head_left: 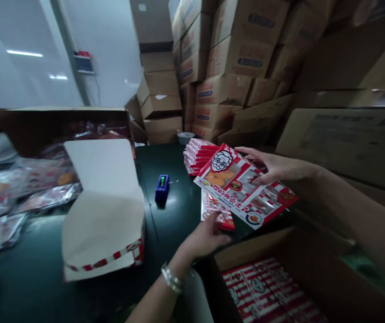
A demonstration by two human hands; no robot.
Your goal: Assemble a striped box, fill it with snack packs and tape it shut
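Printed carton [242, 186] rests gripped in the right hand [276, 168] at three o'clock; left hand [202, 237] half-closed on a second carton [214, 211], partly hidden.

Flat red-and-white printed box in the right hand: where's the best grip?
Take the flat box at the middle of its upper long edge, coming from the right, where the right hand is. It's thin and wide, so a pinch across its thickness should hold, and a mid-edge grip likely keeps either end from sagging.
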